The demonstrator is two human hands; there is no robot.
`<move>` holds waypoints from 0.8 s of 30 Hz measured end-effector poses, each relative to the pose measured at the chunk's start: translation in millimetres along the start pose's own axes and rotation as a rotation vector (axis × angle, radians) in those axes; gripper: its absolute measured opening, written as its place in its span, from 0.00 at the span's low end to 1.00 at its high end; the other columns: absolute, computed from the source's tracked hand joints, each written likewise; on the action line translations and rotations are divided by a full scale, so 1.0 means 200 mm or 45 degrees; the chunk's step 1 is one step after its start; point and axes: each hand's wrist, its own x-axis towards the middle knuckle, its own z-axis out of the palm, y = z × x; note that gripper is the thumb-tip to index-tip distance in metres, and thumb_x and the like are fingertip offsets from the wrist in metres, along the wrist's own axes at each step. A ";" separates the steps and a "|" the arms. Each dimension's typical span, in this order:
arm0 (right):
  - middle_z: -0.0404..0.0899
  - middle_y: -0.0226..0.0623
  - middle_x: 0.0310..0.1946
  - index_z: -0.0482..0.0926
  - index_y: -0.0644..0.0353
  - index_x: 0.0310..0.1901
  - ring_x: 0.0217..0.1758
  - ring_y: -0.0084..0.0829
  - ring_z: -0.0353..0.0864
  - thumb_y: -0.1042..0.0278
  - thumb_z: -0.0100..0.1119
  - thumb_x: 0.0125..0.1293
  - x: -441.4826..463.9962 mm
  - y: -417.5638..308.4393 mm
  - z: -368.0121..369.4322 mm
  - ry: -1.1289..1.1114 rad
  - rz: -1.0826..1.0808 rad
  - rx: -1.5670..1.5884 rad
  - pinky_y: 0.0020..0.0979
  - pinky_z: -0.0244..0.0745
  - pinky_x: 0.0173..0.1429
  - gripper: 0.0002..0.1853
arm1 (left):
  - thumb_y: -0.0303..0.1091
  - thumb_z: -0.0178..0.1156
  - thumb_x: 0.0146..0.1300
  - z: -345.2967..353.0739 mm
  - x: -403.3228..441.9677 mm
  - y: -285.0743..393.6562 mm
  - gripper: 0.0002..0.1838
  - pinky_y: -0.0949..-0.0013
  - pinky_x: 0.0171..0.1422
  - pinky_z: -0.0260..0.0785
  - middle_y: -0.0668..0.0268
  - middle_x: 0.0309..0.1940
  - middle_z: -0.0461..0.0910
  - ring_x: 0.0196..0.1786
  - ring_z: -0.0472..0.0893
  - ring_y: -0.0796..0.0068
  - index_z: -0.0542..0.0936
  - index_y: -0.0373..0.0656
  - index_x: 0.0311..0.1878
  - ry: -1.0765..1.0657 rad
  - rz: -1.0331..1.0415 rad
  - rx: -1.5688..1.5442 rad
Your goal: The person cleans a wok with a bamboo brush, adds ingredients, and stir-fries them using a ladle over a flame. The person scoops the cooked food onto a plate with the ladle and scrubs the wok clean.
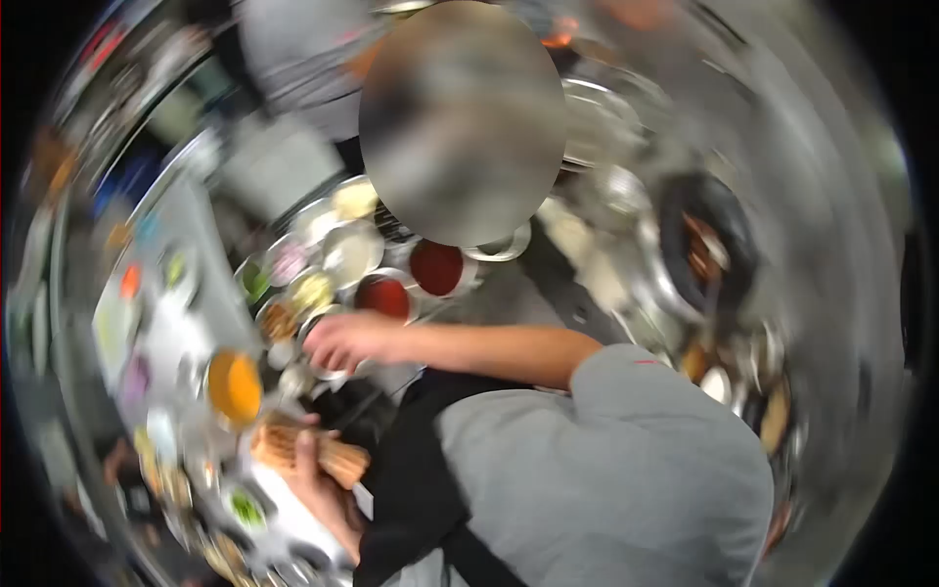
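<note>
My left hand (pixel 318 479) is closed around a toasted, golden-brown piece of bread (pixel 279 445) with darker marks, low on the left. Thumb and fingers lie across it. My right arm reaches leftward, and my right hand (pixel 352 339) is over a small metal bowl (pixel 323 372) among the ingredient containers. Its fingers are bent downward and together; blur hides whether anything is between them. Just behind that hand sits a container of red sauce (pixel 383 296), with a darker red one (pixel 436 266) farther right.
Around the hands are a bowl of yellow-orange sauce (pixel 235 386), chopped greens (pixel 246 507) and pale shredded food (pixel 313 292). A dark pan (pixel 706 245) with food stands at the right. Another person in grey (pixel 303 54) is at the top. A blurred oval covers the upper middle.
</note>
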 end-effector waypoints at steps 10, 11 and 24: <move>0.78 0.48 0.53 0.70 0.65 0.65 0.54 0.41 0.81 0.61 0.70 0.65 -0.94 -0.02 0.34 1.269 -0.754 -0.773 0.40 0.77 0.58 0.30 | 0.55 0.50 0.80 0.56 0.32 -0.37 0.34 0.57 0.69 0.72 0.55 0.68 0.71 0.68 0.75 0.60 0.60 0.46 0.79 -1.223 -0.294 -0.135; 0.78 0.48 0.53 0.70 0.65 0.65 0.54 0.41 0.81 0.61 0.70 0.65 -1.04 -0.01 0.35 1.346 -0.775 -0.766 0.40 0.77 0.58 0.30 | 0.56 0.50 0.80 0.64 0.24 -0.35 0.35 0.56 0.70 0.72 0.55 0.67 0.72 0.67 0.76 0.60 0.59 0.46 0.80 -1.348 -0.195 -0.064; 0.76 0.23 0.44 0.74 0.57 0.49 0.49 0.16 0.73 0.67 0.68 0.71 -2.13 0.15 0.53 1.513 -1.460 -0.021 0.24 0.70 0.56 0.13 | 0.78 0.52 0.66 1.32 -0.59 -0.75 0.51 0.47 0.74 0.70 0.59 0.72 0.71 0.71 0.74 0.55 0.60 0.50 0.80 -2.132 -1.432 -0.338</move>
